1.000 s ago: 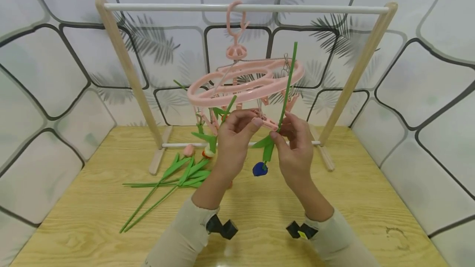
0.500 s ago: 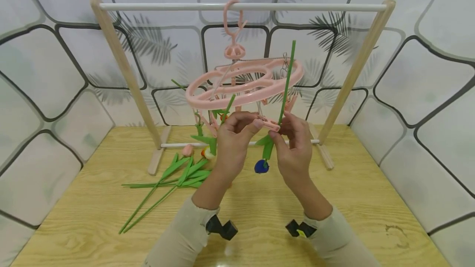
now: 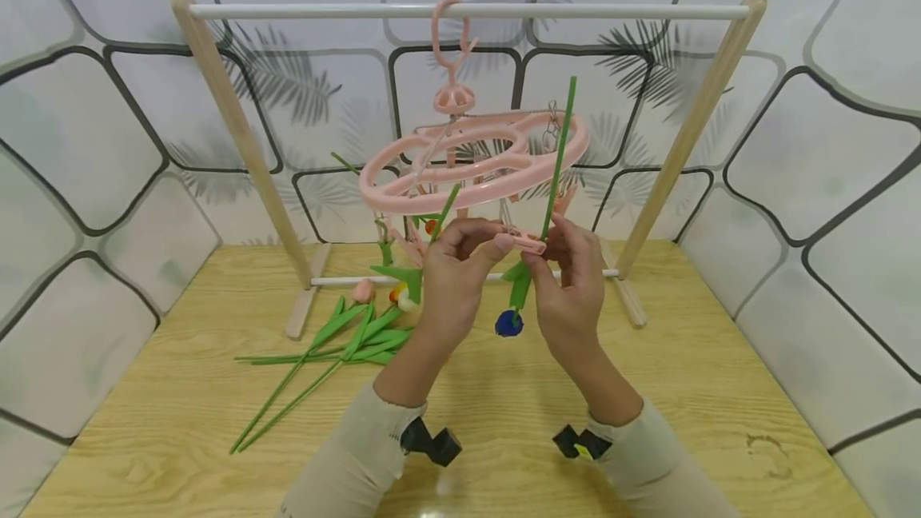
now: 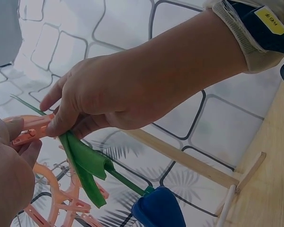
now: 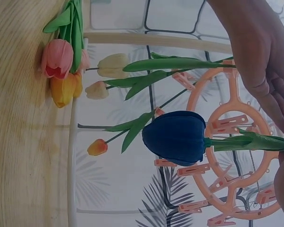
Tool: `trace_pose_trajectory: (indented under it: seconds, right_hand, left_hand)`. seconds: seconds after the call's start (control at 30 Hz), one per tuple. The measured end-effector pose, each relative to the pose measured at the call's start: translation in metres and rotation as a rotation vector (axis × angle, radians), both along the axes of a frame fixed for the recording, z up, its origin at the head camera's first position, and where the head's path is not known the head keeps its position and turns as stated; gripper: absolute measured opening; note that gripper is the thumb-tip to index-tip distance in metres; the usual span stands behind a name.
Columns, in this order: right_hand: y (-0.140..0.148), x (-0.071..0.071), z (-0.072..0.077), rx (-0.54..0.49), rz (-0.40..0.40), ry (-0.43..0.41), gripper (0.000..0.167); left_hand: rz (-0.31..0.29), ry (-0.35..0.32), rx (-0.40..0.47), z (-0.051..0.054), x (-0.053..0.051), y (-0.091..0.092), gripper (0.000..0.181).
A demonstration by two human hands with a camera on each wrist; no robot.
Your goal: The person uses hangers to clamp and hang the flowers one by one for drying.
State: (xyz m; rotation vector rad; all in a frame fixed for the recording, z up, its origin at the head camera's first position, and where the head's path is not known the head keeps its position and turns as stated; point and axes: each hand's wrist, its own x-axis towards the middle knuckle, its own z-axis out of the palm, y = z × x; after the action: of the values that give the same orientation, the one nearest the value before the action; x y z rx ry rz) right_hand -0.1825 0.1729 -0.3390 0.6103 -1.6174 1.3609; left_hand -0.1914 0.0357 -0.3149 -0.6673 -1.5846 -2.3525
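Observation:
A pink round clip hanger (image 3: 475, 197) hangs by its hook from the white rail. My left hand (image 3: 456, 274) pinches one of its clothespins (image 3: 528, 244) between thumb and fingers. My right hand (image 3: 576, 286) pinches the green stem (image 3: 562, 146) of a blue artificial tulip (image 3: 509, 324), its flower pointing down, beside the clothespin's tip. Whether the clothespin's jaws grip the stem cannot be told. In the right wrist view the blue tulip (image 5: 175, 138) shows large, with orange (image 5: 97, 147) and cream tulips (image 5: 112, 65) hanging head down from other clips.
Several tulips with green stems (image 3: 309, 362) lie on the wooden table (image 3: 647, 438) at the left, a pink flower (image 3: 364, 292) among them. The rack's wooden legs (image 3: 237, 126) stand on both sides of the hanger. A patterned backdrop surrounds the table.
The clothespin and the blue flower have shifted very slightly. The hands keep nearly the same place and hold, and the view has moved a little.

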Motion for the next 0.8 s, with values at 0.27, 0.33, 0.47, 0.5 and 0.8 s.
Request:
trace_pose_trajectory:
  seconds: [0.27, 0.33, 0.47, 0.5, 0.8]
  right_hand:
    - [0.0005, -0.0004, -0.0015, 0.005, -0.013, 0.001, 0.049]
    - [0.0004, -0.0001, -0.0017, -0.002, -0.009, -0.004, 0.049]
    - [-0.0003, 0.0013, -0.0015, -0.013, 0.004, -0.022, 0.047]
    - [-0.0003, 0.0014, -0.0017, -0.015, 0.005, -0.025, 0.047]
    - [-0.0005, 0.0017, -0.0036, -0.039, 0.013, -0.042, 0.047]
  left_hand:
    - [0.02, 0.086, -0.004, -0.002, 0.0003, 0.0052, 0.016]
    - [0.017, 0.12, -0.014, -0.0023, 0.0006, 0.0059, 0.017]
    - [0.029, 0.188, -0.07, -0.0039, 0.0017, 0.0054, 0.019]
    - [0.053, 0.212, -0.106, -0.0042, 0.0017, 0.0052, 0.02]
    - [0.567, 0.619, -0.563, -0.003, 0.0093, 0.0012, 0.028]
